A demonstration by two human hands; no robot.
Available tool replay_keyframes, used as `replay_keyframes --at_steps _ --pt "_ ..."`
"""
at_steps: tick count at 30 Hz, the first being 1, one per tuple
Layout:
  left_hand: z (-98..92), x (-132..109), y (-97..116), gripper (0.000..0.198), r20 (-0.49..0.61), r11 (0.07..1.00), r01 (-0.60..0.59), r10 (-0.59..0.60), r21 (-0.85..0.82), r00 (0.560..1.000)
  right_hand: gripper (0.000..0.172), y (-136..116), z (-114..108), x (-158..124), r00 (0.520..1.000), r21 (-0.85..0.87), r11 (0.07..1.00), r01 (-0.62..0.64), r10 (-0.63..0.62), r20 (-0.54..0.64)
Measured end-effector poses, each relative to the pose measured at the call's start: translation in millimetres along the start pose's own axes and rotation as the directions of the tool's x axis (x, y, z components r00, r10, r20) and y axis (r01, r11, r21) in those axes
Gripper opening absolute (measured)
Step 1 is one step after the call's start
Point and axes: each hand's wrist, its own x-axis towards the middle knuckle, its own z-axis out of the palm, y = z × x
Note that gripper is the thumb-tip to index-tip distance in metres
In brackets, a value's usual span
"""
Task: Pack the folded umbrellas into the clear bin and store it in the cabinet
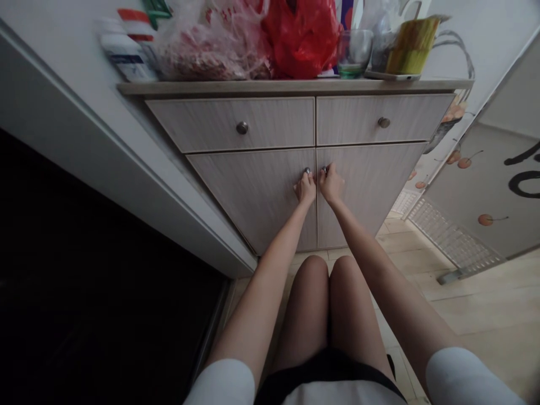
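Two pale wood-grain doors make up the lower part of a cabinet in front of me, and both look closed. My left hand (305,188) pinches the round metal knob (307,170) of the left door (253,185). On the right door (367,180), the fingers of my right hand (331,183) are closed round a matching knob (324,169), which they partly cover. The two hands are close together, one on each side of the seam between the doors. Above them sit a left drawer (202,124) and a right drawer (350,118), each with a round knob.
On the cabinet top (295,86) stand white bottles (124,53), a clear plastic bag (211,45), a red bag (301,39), a glass (354,53) and a yellow container (411,48). A cherry-patterned panel (485,185) is at right, a dark doorway (84,270) at left. My knees are near the doors.
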Motion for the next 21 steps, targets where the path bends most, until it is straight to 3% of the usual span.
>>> replay_keyframes --at_steps 5,11,16,19,21 --pt "0.7 3.4 -2.4 0.040 0.014 1.000 0.000 0.001 -0.028 1.000 0.034 0.8 1.3 2.7 1.000 0.010 1.000 -0.004 0.004 0.004" --pt "-0.9 -11.3 -24.6 0.030 0.084 0.962 0.114 -0.096 -0.247 0.992 0.046 26.8 3.9 -3.3 0.998 0.129 0.991 0.028 -0.034 0.046" --pt "-20.3 -76.5 -78.9 0.029 0.080 0.952 0.208 -0.195 -0.225 0.977 0.056 85.8 -2.7 -59.7 0.993 0.312 0.950 0.011 -0.047 0.109" --pt "-41.4 -133.4 -117.0 0.043 0.213 0.928 0.332 -0.294 -0.171 0.932 0.053 129.6 -18.9 -105.6 0.960 0.330 0.940 -0.085 -0.011 0.278" --pt "-55.2 -165.6 -135.5 0.054 0.321 0.909 0.394 -0.335 -0.137 0.886 0.048 151.1 -34.7 -128.2 0.945 0.317 0.944 -0.090 -0.019 0.327"
